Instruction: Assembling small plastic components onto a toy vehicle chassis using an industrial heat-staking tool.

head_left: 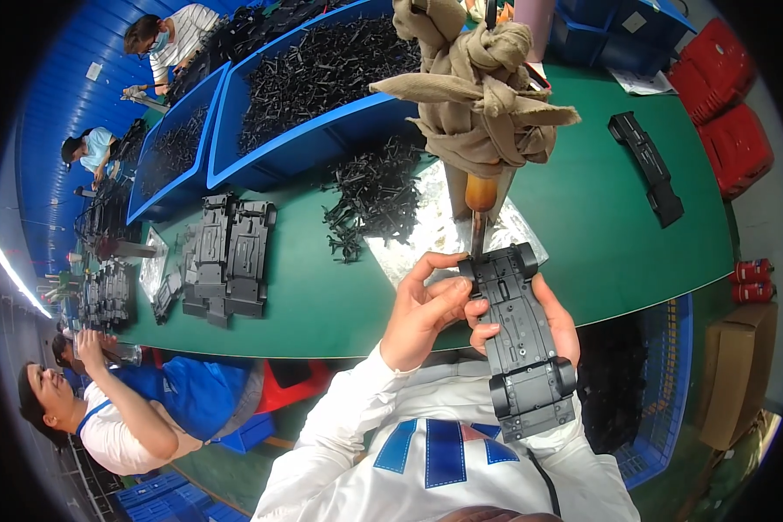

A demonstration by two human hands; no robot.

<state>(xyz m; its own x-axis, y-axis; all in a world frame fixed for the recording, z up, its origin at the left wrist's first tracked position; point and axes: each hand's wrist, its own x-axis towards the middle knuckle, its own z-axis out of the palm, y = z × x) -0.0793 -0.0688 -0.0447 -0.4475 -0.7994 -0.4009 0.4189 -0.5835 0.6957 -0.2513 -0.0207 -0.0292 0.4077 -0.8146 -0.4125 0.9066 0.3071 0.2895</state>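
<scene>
A black plastic toy car chassis (518, 335) with wheel arches is held tilted over the table's near edge. My right hand (555, 324) wraps round it, fingertips on its left side and the palm side along its right. My left hand (428, 306) is closed at the far left corner of the chassis, thumb and index finger pinching there; whether a small part sits between them is hidden. Just above that corner, a tool with an amber handle (481, 193) points its metal rod down, the tip close to my left fingertips. Knotted beige cloth (494, 104) wraps the mount above.
Small black parts (374, 191) lie heaped on the green table (618, 235), beside a shiny foil sheet (431, 235). More fill a blue bin (309, 143). Chassis (228, 261) are stacked left; another chassis (648, 167) lies right. A co-worker (148, 391) sits at left.
</scene>
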